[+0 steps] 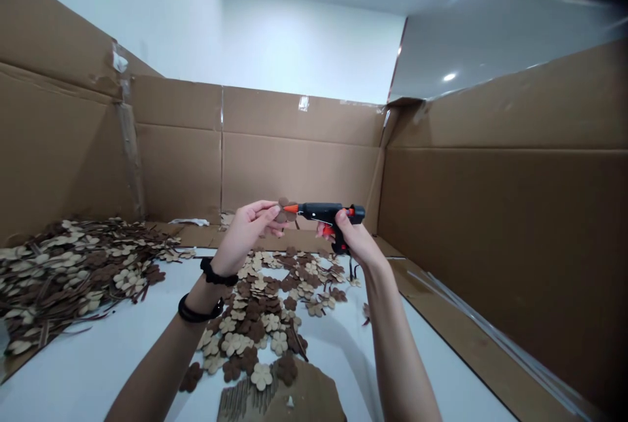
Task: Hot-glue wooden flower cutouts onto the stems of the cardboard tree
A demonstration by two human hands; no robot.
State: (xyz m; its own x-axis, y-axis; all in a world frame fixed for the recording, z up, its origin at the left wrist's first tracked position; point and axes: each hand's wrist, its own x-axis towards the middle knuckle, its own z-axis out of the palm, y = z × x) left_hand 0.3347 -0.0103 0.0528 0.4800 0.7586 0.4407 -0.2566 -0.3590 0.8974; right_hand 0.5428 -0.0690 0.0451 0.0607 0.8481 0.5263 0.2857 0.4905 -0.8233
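- Above a white table [336, 343], in the head view, pinching a brown flower [281, 217] between narrowed thumb and fingertips of the left hand [249, 227], held up in front of the far cardboard wall [299, 167].
- Gripping a black glue gun [321, 212] in the right hand [354, 235], with fingers curled around the handle by the red trigger [328, 230]; cannot tell how hard squeezed, if at all.
- Aiming the orange nozzle [290, 209] leftward at the brown flower; overlapping in this view, so cannot tell whether touching or just apart.
- Probably at the gluing step, judging by nozzle and petals so close together.
- Calling next, most likely, for a steady pinch, a measured squeeze on the red trigger, and fingertips kept clear of a likely hot tip.
- Looking flat, thin and matt, much like felt, with rounded petals; partly covered by fingertips and nozzle.
- Working above loose flowers [255, 309] in brown and cream, strewn towards a torn cardboard piece [314, 396], with a larger pile [88, 265] at far left.
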